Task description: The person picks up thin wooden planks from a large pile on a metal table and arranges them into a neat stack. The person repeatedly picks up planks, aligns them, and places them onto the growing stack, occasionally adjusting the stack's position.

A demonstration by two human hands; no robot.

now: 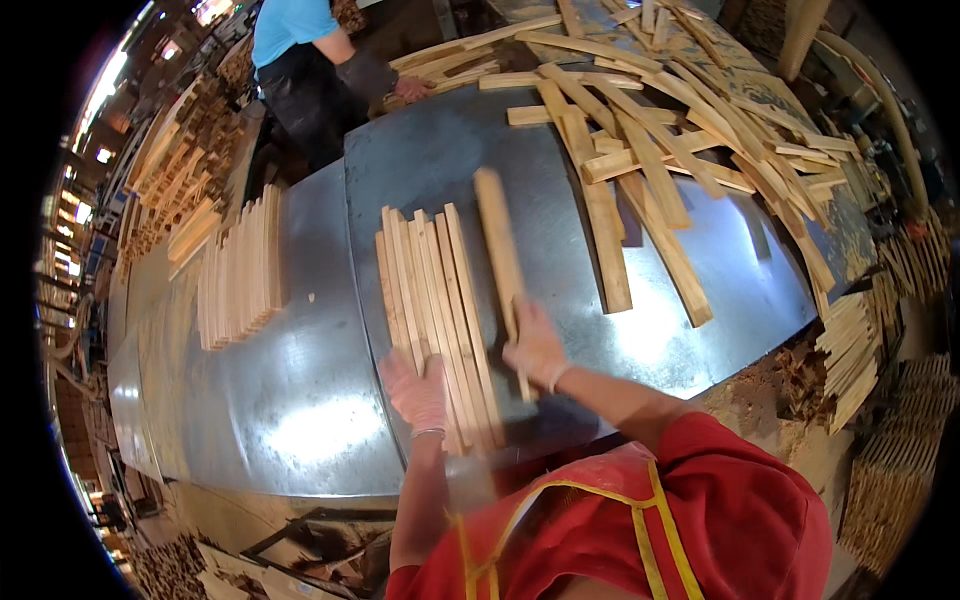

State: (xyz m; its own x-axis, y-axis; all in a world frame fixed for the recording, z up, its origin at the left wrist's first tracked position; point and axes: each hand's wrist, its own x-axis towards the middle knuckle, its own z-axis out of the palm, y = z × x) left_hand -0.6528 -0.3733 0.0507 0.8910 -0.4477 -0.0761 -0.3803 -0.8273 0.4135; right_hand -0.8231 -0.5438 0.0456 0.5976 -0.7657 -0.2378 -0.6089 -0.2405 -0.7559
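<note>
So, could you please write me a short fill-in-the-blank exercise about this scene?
1. The ____ hand touches a neat row of wooden strips.
2. The right hand holds wood on the row's ____ side.
3. The worker across the table wears a ____ shirt.
4. The near person's sleeve is ____.

Missing words: left; right; blue; red.

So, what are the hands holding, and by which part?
The right hand grips a board toward the end nearer the person. The left hand touches the strips; any grip there is unclear.
</note>
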